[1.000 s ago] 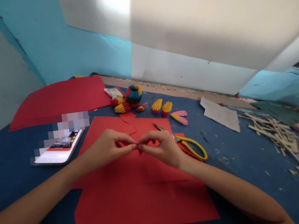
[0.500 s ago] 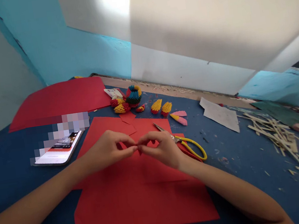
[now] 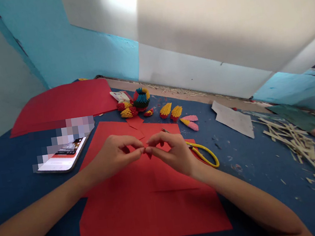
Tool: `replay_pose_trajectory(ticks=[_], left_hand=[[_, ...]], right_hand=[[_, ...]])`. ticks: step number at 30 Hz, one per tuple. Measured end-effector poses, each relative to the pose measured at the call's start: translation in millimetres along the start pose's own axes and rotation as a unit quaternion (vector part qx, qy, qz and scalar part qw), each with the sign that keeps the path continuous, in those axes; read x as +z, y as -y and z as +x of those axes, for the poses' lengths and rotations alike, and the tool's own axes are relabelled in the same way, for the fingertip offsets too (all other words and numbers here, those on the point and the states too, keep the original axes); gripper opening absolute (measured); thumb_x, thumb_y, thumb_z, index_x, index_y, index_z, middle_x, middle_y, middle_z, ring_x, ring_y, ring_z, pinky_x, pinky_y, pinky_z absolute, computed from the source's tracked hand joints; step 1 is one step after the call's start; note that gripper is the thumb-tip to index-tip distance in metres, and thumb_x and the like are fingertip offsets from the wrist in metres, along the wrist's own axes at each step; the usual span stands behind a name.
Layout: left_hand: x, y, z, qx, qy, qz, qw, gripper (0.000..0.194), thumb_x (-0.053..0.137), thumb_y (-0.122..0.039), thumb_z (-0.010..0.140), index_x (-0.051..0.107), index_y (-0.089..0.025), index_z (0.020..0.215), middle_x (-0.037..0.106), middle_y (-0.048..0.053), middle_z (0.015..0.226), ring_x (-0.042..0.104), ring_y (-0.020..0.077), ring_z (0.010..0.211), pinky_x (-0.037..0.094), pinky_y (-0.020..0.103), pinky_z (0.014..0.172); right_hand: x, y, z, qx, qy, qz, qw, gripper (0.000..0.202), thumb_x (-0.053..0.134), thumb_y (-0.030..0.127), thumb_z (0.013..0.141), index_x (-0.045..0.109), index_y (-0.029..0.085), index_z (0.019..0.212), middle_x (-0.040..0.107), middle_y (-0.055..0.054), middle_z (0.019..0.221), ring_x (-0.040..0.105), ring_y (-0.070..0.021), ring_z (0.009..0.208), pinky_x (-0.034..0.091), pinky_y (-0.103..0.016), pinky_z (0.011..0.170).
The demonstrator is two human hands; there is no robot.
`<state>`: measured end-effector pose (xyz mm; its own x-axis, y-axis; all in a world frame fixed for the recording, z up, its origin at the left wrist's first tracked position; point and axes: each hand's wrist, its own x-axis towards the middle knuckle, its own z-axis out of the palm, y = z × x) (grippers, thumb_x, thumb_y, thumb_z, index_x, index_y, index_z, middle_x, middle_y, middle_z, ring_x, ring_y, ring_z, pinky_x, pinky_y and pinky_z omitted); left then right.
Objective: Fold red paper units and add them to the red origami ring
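Note:
Between my fingertips is a small folded piece of red paper (image 3: 149, 156), mostly covered by the fingers. My left hand (image 3: 114, 155) pinches it from the left with thumb and forefinger. From the other side my right hand (image 3: 175, 152) has its thumb on the piece, the forefinger slightly raised above it. Both hands are over large sheets of red paper (image 3: 147, 213) on the blue table. Partly behind my right hand lie scissors with yellow handles (image 3: 209, 153). Small red paper scraps (image 3: 135, 122) rest just beyond the hands.
A phone (image 3: 63, 156) with a lit screen lies left, before more red paper (image 3: 64, 103). Behind stand a blue, yellow and red folded-paper ring (image 3: 142, 98) and yellow-red paper pieces (image 3: 171, 111). Rightward are pink-yellow pieces (image 3: 190, 122), a grey sheet (image 3: 234, 121) and thin wooden strips (image 3: 294, 140).
My right forefinger has lifted a little and spread from the thumb, and more of the small red piece's tip shows. The left hand keeps its pinch. The view has shifted slightly.

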<state>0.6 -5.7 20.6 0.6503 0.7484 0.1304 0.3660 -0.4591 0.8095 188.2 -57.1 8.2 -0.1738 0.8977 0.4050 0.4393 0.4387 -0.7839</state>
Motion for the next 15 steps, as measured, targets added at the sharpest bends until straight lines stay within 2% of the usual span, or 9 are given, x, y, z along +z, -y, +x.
replay_pose_trajectory(ticks=[3,6,11,15], left_hand=[[1.1,-0.8,-0.1,-0.008,-0.021,-0.016,1.0,0.019,0.057,-0.031,0.084,0.069,-0.019,0.075,0.07,0.0,0.071,0.06,0.0128,0.064,0.042,0.019,0.054],[2.0,1.9,0.5,-0.027,-0.013,-0.041,0.999,0.023,0.057,-0.036,0.085,0.069,-0.018,0.077,0.07,0.001,0.073,0.061,0.0137,0.065,0.044,0.02,0.054],[1.0,6.5,0.4,-0.03,0.014,-0.064,0.997,0.022,0.055,-0.035,0.086,0.069,-0.018,0.084,0.072,0.002,0.08,0.065,0.0153,0.072,0.047,0.02,0.057],[0.7,6.1,1.0,-0.007,0.021,-0.028,0.999,0.022,0.054,-0.032,0.085,0.07,-0.017,0.082,0.073,0.002,0.077,0.065,0.015,0.07,0.046,0.02,0.057]], right_hand=[[3.9,-0.9,-1.1,0.037,-0.004,0.05,0.998,0.022,0.074,0.028,0.073,0.066,0.017,0.09,0.073,-0.003,0.081,0.067,-0.0132,0.071,0.052,-0.024,0.063],[6.1,-2.6,-0.9,0.049,-0.017,0.063,0.997,0.008,0.067,0.024,0.079,0.069,0.018,0.082,0.074,-0.003,0.078,0.068,-0.0129,0.069,0.052,-0.023,0.061],[4.9,-2.6,0.5,0.061,-0.027,0.078,0.995,0.007,0.065,0.02,0.08,0.07,0.017,0.08,0.074,-0.003,0.076,0.068,-0.0126,0.067,0.051,-0.022,0.059],[4.7,-1.6,0.3,0.059,-0.016,0.077,0.995,0.007,0.064,0.019,0.08,0.071,0.017,0.079,0.074,-0.002,0.074,0.067,-0.0119,0.065,0.049,-0.021,0.056]])
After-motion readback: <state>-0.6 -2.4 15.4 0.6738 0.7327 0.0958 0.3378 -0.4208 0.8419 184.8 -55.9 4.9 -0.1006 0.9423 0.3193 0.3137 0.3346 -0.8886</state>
